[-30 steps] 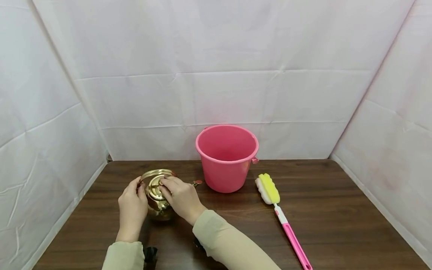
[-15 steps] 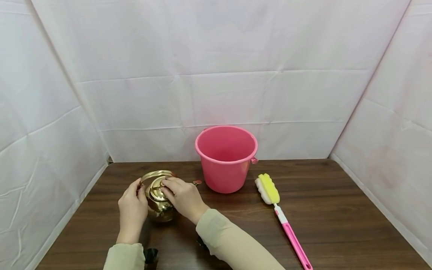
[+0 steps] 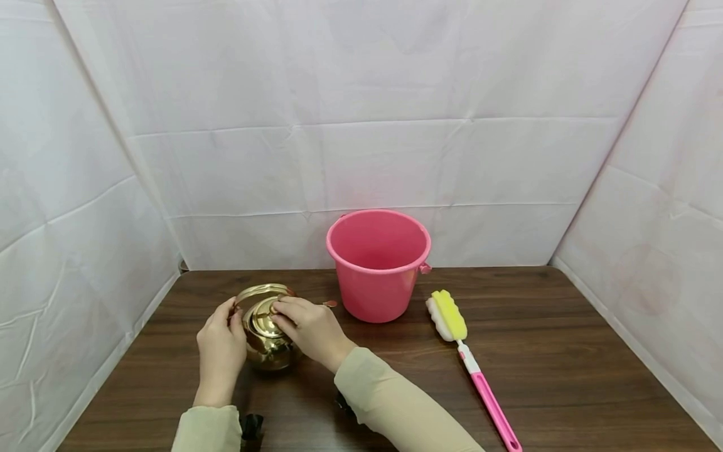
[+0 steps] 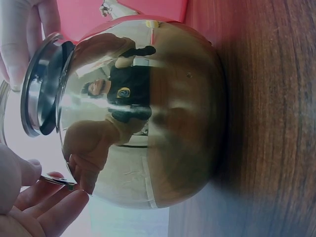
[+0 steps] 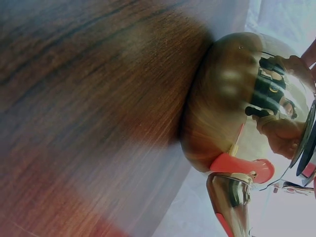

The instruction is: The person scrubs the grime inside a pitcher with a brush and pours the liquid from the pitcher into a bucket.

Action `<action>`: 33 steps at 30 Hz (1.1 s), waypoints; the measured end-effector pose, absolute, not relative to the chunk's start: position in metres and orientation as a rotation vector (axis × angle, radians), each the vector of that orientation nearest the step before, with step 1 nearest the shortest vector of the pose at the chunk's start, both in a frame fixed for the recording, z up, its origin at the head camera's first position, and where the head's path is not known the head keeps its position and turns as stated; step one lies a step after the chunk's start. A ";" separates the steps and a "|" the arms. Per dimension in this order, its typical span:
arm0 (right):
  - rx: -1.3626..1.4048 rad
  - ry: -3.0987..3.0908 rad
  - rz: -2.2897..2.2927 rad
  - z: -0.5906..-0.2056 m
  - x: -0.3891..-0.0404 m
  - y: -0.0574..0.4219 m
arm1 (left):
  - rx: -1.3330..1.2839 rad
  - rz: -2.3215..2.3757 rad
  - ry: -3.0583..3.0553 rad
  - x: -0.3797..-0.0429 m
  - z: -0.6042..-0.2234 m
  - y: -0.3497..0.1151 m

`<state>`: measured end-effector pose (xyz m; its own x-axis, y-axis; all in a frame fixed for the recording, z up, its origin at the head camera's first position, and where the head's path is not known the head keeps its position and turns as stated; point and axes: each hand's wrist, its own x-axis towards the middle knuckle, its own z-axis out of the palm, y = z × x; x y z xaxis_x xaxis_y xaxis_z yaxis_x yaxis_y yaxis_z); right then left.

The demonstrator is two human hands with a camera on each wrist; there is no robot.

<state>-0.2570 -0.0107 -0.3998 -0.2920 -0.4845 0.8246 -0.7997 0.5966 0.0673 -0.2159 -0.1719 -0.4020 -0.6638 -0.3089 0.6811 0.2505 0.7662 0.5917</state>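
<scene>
A shiny gold kettle [image 3: 271, 360] stands on the dark wooden table at the left, its arched handle [image 3: 261, 289] upright. My left hand [image 3: 221, 355] pinches the handle's left end, close to the body. Fingers of my right hand [image 3: 317, 333] grip the knob of the kettle's lid [image 3: 263, 324]. In the left wrist view the lid [image 4: 40, 91] sits tilted at the kettle's mouth, its steel inner rim showing over a gap. The right wrist view has the spout [image 5: 229, 195], with a red piece [image 5: 242, 167] at its base. My right hand partly covers the spout in the head view.
An upright pink bucket [image 3: 377, 295] stands behind and right of the kettle. Further right lies a long-handled sponge brush [image 3: 471, 364], yellow and white with a pink handle. White cloth walls [image 3: 384, 163] enclose the table's back and sides.
My right hand has shifted slightly to the right, along with the lid, and now covers more of the spout. My left hand keeps its place on the handle.
</scene>
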 end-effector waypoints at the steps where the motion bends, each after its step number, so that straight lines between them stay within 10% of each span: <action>1: 1.025 -1.948 0.452 -0.399 -0.257 -0.010 | 0.044 -0.861 -2.130 -0.216 -0.402 -0.172; 33: 1.079 -1.915 0.489 -0.392 -0.248 0.000 | 0.059 -0.879 -2.149 -0.214 -0.399 -0.171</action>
